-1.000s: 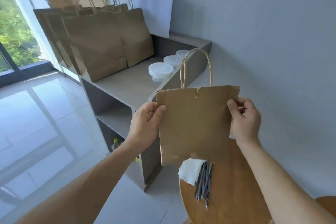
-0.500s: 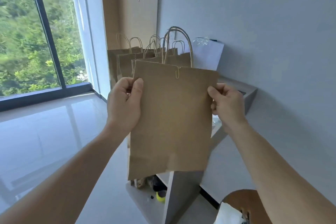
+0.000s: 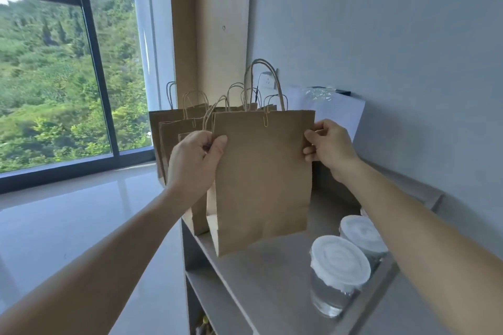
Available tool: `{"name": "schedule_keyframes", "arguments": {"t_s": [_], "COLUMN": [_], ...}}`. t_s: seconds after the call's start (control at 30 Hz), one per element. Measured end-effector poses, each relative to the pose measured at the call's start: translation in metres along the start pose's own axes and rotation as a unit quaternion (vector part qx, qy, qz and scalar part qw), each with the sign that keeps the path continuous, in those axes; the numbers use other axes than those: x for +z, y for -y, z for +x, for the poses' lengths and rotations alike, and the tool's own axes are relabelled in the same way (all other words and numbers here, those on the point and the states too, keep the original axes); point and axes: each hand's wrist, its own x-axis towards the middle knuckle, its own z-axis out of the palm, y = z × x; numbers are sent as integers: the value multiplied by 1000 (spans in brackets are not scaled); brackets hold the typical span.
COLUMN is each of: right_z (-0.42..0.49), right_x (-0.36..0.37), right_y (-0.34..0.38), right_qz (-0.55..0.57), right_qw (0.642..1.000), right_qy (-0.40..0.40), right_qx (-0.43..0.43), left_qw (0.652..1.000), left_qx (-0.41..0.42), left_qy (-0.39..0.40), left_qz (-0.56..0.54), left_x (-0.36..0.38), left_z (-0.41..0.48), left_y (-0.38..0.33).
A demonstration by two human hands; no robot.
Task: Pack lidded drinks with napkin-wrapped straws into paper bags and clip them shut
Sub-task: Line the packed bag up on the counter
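Note:
A brown paper bag [image 3: 261, 179] with twine handles stands upright over the grey shelf top [image 3: 266, 277], its mouth held together by a gold paper clip [image 3: 266, 119]. My left hand [image 3: 194, 160] pinches the bag's upper left edge and my right hand [image 3: 328, 145] pinches its upper right edge. Whether the bag's bottom touches the shelf I cannot tell. Two clear lidded drink cups [image 3: 337, 275] stand at the shelf's right end, a second one [image 3: 362, 234] behind the first.
Several more clipped brown bags [image 3: 174, 144] stand in a row behind the held one at the shelf's far end. A white bag [image 3: 337, 111] leans on the wall. Shelves below hold small items [image 3: 202, 326]. A glossy floor and large window lie left.
Both hands carried the bag away from the round table and over to the shelf, lowering it beside the row of bags. The view turned; the cups are now near at right.

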Motion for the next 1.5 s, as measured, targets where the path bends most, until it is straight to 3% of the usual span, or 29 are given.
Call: {"name": "schedule_keyframes", "arguments": {"t_s": [0.23, 0.6, 0.9, 1.07, 1.5], "right_z": [91, 161, 186, 183, 146], "right_x": [-18, -26, -30, -38, -34], "right_y": [-65, -104, -110, -120, -108], "right_qz": [-20, -92, -133, -144, -141], "right_qw": [997, 993, 989, 987, 986], "right_qy": [39, -3, -61, -73, -68], "right_qx": [61, 80, 12, 17, 55], "left_qw": [998, 996, 994, 992, 988], "left_qx": [-2, 31, 72, 78, -8], "left_qy": [52, 88, 84, 95, 146], "left_qz": [28, 2, -20, -18, 54], "left_x": [88, 168, 192, 204, 201], "left_z": [23, 44, 52, 47, 60], "left_y": [29, 57, 64, 60, 47]}}
